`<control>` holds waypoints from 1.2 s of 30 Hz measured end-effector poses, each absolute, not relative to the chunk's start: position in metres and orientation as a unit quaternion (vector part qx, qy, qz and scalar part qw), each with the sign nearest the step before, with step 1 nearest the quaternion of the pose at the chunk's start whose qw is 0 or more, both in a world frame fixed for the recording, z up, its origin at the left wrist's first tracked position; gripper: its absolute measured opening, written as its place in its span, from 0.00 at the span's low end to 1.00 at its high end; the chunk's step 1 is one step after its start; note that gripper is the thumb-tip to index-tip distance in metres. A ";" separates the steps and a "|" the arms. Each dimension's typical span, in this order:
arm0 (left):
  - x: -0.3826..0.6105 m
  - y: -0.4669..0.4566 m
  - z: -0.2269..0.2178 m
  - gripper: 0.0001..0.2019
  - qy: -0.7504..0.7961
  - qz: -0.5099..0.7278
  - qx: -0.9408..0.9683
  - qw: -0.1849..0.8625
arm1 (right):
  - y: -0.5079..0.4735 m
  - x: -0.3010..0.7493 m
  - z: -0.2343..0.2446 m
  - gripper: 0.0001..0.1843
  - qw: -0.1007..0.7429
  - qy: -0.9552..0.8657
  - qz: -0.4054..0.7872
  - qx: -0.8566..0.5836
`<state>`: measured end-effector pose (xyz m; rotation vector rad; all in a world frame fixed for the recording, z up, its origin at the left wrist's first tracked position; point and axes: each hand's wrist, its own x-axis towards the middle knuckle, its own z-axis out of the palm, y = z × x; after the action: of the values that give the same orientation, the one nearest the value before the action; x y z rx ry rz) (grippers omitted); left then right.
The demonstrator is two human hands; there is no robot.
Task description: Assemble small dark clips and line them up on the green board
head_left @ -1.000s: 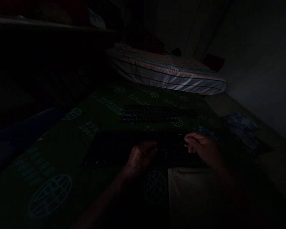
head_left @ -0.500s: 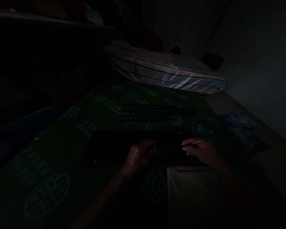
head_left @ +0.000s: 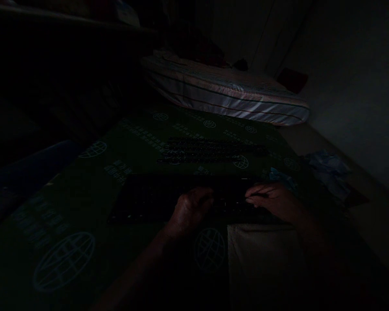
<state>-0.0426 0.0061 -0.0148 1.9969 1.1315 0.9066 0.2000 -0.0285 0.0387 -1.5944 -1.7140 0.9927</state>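
Observation:
A long black board [head_left: 145,194] that looks like a keyboard lies across the green printed surface, with small pale glints on it. Over its middle, my left hand [head_left: 192,205] is closed, fingers curled down; whatever they hold, if anything, is hidden. Toward the board's right end, my right hand [head_left: 270,198] has its fingertips pinched together. A thin dark line shows by those fingers, too dim to identify. Several long black strips [head_left: 210,151] with bright specks lie side by side just behind the board.
A folded pale cloth [head_left: 259,259] lies in front of the board at right. A crumpled blue wrapper [head_left: 280,176] sits by the board's far right corner. A striped mattress [head_left: 233,101] is at the back. Crumpled plastic [head_left: 327,168] lies at the right. The room is very dark.
My right hand has shifted very slightly up and left, fingers still pinched. The left hand looks almost unchanged. The picture has grown a little darker.

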 end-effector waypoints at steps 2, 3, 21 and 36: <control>-0.042 0.006 -0.014 0.10 0.431 0.349 0.763 0.333 | -0.027 0.201 0.037 0.08 0.287 -0.652 0.375 -0.594; -0.042 0.006 -0.014 0.10 0.428 0.351 0.763 0.333 | -0.026 0.201 0.037 0.08 0.282 -0.657 0.374 -0.590; -0.040 0.006 -0.014 0.10 0.432 0.347 0.771 0.315 | -0.018 0.199 0.043 0.07 0.264 -0.669 0.374 -0.585; -0.034 -0.011 0.019 0.09 0.394 0.337 0.647 0.560 | -0.047 0.152 0.030 0.15 0.516 -0.446 0.476 -0.555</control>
<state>-0.0345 -0.0109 0.0189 1.5248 0.9283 0.7945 0.1518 -0.0472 0.0303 -1.3317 -1.0718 1.1428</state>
